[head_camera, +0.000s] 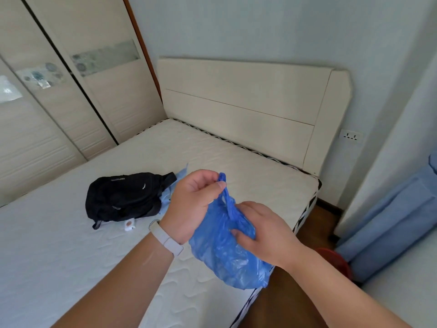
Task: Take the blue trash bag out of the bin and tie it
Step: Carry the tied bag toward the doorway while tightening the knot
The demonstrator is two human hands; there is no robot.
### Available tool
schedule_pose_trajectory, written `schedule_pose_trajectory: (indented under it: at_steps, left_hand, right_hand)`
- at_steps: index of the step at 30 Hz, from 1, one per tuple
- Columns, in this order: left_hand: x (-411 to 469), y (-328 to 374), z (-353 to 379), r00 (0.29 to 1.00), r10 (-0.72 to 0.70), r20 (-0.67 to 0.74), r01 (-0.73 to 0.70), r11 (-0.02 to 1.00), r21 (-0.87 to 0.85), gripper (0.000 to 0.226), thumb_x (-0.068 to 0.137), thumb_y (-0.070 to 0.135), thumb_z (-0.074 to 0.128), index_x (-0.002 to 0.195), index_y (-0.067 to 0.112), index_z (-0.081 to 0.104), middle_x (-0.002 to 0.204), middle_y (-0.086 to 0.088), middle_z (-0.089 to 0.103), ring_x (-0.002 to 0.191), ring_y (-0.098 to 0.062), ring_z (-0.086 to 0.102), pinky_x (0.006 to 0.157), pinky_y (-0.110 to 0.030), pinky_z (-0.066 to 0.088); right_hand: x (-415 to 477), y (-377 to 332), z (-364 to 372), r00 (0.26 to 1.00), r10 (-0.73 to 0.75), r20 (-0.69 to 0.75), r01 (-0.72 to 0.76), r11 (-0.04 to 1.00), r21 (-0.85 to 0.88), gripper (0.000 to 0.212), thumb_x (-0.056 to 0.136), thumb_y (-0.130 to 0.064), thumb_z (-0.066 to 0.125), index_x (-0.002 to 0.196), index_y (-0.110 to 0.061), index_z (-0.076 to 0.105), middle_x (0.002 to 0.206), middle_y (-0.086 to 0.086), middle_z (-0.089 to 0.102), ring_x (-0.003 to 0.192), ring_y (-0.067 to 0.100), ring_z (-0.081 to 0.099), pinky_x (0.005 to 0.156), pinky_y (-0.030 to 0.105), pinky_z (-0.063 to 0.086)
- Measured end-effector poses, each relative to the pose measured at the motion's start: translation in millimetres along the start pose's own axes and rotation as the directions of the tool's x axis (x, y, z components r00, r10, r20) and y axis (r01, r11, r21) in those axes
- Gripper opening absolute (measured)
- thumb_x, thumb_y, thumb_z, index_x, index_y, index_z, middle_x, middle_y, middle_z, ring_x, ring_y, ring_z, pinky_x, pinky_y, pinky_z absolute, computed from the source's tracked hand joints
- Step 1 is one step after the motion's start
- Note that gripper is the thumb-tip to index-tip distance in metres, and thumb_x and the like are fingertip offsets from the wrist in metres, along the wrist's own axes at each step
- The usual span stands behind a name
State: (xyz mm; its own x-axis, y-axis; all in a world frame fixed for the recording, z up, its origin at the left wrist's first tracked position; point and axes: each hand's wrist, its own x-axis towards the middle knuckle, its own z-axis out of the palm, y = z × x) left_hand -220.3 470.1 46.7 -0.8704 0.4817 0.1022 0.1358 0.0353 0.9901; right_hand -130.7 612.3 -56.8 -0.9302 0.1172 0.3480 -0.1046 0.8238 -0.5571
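Observation:
The blue trash bag (224, 254) hangs in the air over the bed's right edge, crumpled and part full. My left hand (194, 200) pinches one twisted handle strip of the bag between thumb and fingers, pulled up to about the bag's top. My right hand (257, 230) grips the bag's upper body from the right, fingers pressed into the plastic. A red bin (335, 259) shows only as a rim on the floor at the right, behind my right forearm.
A bare white mattress (94, 245) fills the left and centre, with a black bag (125, 197) on it, light blue plastic (179, 178) behind that, and a small white object (129, 226). Headboard (236, 102) at back, wardrobe doors (59, 102) left, blue curtain (390, 221) right.

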Motion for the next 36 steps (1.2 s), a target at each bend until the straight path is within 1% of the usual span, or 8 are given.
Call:
schedule_pose_trajectory:
  at_steps: [6,11,16,19,25,27,30,36]
  left_hand:
    - [-42,-3,-55,0.998,0.011,-0.06,-0.013,1.0,-0.024,0.004,0.083,0.0,0.065,0.086,0.003,0.067,0.079,-0.007,0.066,0.07,-0.009,0.061,0.067,-0.019,0.051]
    - [-91,-3,-132,0.99,0.018,-0.143,-0.018,1.0,-0.004,0.005,0.083,0.002,0.066,0.085,0.006,0.068,0.081,-0.008,0.066,0.072,-0.008,0.062,0.068,-0.02,0.05]
    - [-151,-6,-211,0.975,0.024,-0.219,-0.029,0.999,-0.02,0.006,0.084,0.002,0.065,0.089,0.001,0.067,0.081,-0.011,0.066,0.072,-0.011,0.061,0.067,-0.02,0.05]
    - [-187,-6,-254,0.969,0.033,-0.247,-0.04,0.999,-0.023,0.005,0.084,0.002,0.064,0.089,0.002,0.067,0.081,-0.011,0.065,0.072,-0.012,0.06,0.067,-0.021,0.05]
    - [-265,-6,-337,0.937,0.027,-0.347,-0.034,0.999,-0.014,0.005,0.083,0.006,0.066,0.086,0.009,0.069,0.081,-0.01,0.066,0.074,-0.015,0.06,0.07,-0.025,0.05]
    - [-294,-7,-364,0.915,0.023,-0.403,-0.031,0.999,-0.015,0.008,0.083,0.005,0.066,0.082,0.013,0.069,0.079,-0.008,0.066,0.073,-0.014,0.06,0.069,-0.025,0.05]
    - [-338,-8,-400,0.864,-0.003,-0.503,-0.019,0.999,-0.039,0.013,0.082,0.004,0.066,0.079,0.016,0.069,0.08,-0.008,0.066,0.073,-0.015,0.06,0.068,-0.024,0.049]
    - [-411,-8,-453,0.732,-0.044,-0.68,-0.009,0.997,-0.075,0.013,0.083,0.004,0.066,0.078,0.016,0.067,0.078,-0.002,0.066,0.073,-0.013,0.061,0.069,-0.024,0.05]
  right_hand:
    - [-8,-50,31,0.998,-0.035,0.047,0.036,0.999,-0.013,0.051,0.085,-0.048,0.055,0.13,-0.024,0.05,0.121,-0.008,0.059,0.109,0.012,0.053,0.087,0.02,0.041]
    - [-10,-117,77,0.993,-0.081,0.09,0.08,0.997,0.006,0.053,0.083,-0.048,0.054,0.129,-0.023,0.05,0.125,-0.007,0.058,0.113,0.015,0.053,0.091,0.028,0.046]
    - [-21,-195,126,0.982,-0.127,0.138,0.125,0.992,0.027,0.053,0.083,-0.048,0.053,0.131,-0.025,0.048,0.125,-0.009,0.056,0.113,0.014,0.052,0.089,0.03,0.047]
    - [-33,-240,153,0.973,-0.165,0.161,0.156,0.986,0.066,0.05,0.084,-0.049,0.052,0.13,-0.028,0.048,0.12,-0.011,0.056,0.108,0.013,0.053,0.086,0.032,0.048]
    - [-57,-327,213,0.958,-0.225,0.178,0.21,0.973,0.098,0.045,0.084,-0.049,0.052,0.125,-0.031,0.049,0.111,-0.015,0.058,0.101,0.008,0.052,0.076,0.024,0.045]
    - [-64,-356,233,0.936,-0.274,0.223,0.25,0.959,0.131,0.045,0.083,-0.049,0.05,0.125,-0.031,0.049,0.11,-0.015,0.058,0.1,0.008,0.053,0.074,0.023,0.044]
    - [-71,-397,262,0.888,-0.358,0.287,0.313,0.93,0.192,0.043,0.084,-0.049,0.051,0.124,-0.032,0.049,0.109,-0.015,0.057,0.099,0.009,0.054,0.076,0.026,0.047]
    - [-83,-470,306,0.752,-0.522,0.402,0.44,0.852,0.284,0.043,0.085,-0.051,0.05,0.123,-0.031,0.049,0.109,-0.012,0.056,0.099,0.01,0.054,0.078,0.032,0.05]
